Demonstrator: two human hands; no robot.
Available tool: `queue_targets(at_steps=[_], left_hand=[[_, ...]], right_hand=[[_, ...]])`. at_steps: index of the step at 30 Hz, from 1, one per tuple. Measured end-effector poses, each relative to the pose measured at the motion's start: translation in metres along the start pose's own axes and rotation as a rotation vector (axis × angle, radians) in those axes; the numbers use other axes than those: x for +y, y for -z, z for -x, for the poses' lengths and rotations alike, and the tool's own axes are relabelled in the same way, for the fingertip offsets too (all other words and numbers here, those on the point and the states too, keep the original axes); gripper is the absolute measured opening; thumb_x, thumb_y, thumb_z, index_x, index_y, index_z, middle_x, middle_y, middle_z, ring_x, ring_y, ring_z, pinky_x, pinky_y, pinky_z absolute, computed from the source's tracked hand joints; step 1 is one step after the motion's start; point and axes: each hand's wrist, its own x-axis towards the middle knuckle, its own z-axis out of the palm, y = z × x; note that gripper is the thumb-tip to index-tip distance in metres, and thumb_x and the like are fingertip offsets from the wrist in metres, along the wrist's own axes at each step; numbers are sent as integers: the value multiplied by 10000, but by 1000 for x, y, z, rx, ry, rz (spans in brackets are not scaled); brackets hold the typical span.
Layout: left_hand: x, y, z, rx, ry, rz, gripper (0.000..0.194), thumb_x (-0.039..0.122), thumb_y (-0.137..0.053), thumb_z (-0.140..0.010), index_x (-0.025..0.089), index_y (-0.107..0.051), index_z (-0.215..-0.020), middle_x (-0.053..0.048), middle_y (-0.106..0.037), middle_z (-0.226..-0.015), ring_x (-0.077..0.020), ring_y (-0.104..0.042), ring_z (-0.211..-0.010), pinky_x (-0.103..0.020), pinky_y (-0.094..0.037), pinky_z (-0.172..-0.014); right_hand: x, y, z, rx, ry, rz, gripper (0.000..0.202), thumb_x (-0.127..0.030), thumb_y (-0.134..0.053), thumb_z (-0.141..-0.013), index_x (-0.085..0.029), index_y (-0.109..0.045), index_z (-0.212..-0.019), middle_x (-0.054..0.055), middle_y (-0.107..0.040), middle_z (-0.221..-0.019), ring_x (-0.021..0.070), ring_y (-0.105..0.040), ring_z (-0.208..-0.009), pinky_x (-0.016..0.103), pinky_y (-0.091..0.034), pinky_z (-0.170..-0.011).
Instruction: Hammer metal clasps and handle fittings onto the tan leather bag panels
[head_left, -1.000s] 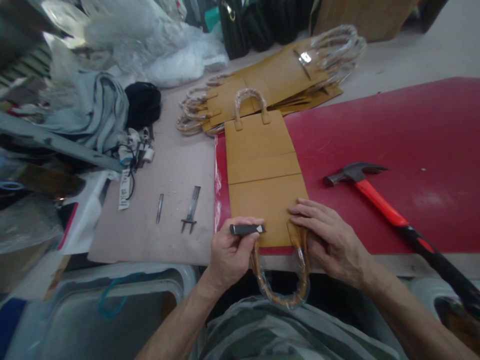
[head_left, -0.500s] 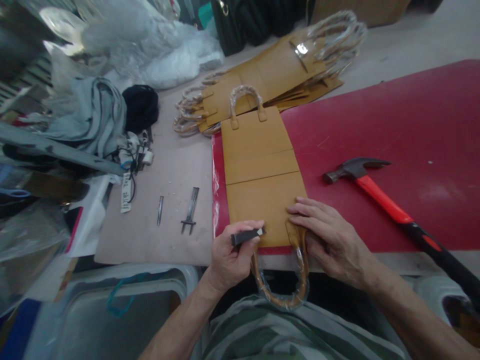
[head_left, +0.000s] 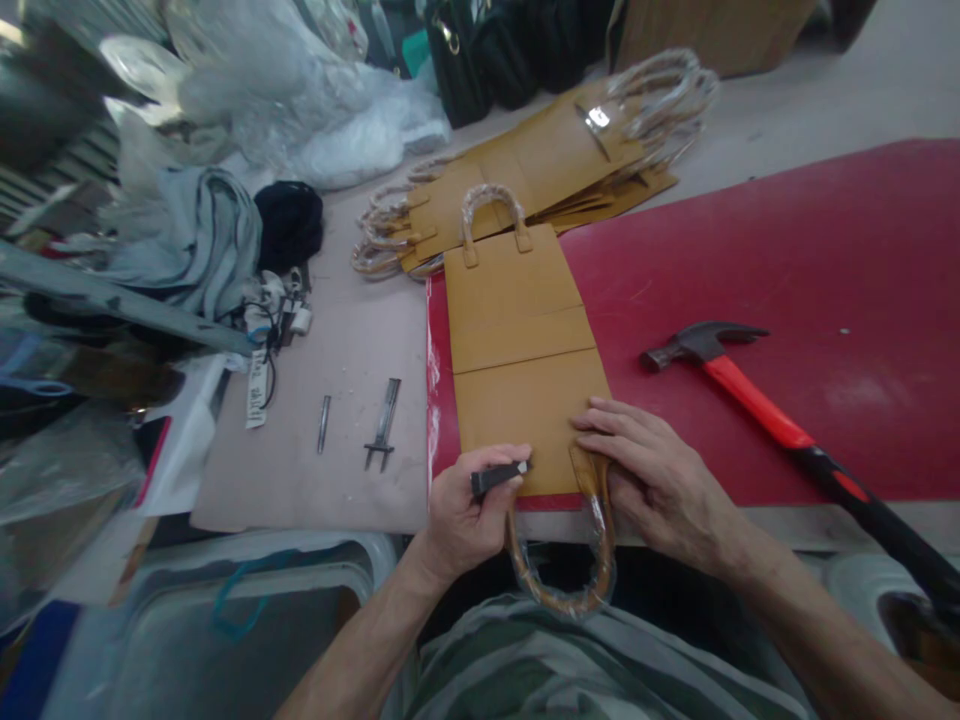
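A tan leather bag panel point(head_left: 525, 400) lies flat on the red mat point(head_left: 787, 260), one wrapped handle point(head_left: 562, 600) hanging over the front edge and another at its far end. My left hand point(head_left: 476, 505) grips a small dark metal tool point(head_left: 499, 478) over the panel's near left corner, by the handle's left base, which it hides. My right hand point(head_left: 656, 480) rests with fingers spread on the panel's near right edge, beside the handle's right tab. A claw hammer point(head_left: 757, 400) with a red and black grip lies on the mat to the right.
A pronged metal tool point(head_left: 385, 425) and a thin metal rod point(head_left: 323, 425) lie on the table left of the mat. Behind are stacked tan panels point(head_left: 517, 165), dark bags point(head_left: 457, 70) and a cardboard box point(head_left: 709, 35). A plastic bin point(head_left: 247, 640) stands below the front edge.
The whole view has shifted slightly. My left hand holds the dark tool at a slightly different tilt, and my right hand stays on the panel.
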Motion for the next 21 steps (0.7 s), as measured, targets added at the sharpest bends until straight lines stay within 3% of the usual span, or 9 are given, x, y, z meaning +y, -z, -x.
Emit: queue_targets(at_steps=[21], left_hand=[[2,-9,-1,93,-110,-255,260,56,-618,-896,172,-606,-1129,-95,-752,-1043,-201,-754,-993,-335,-624,-915]], right_hand=[[0,-3,0,67,-23,-46,464,-37,-492,-790,-220,-649,-1187,86,-696,-1261,272,-585,-1290,534,-513,-1079]])
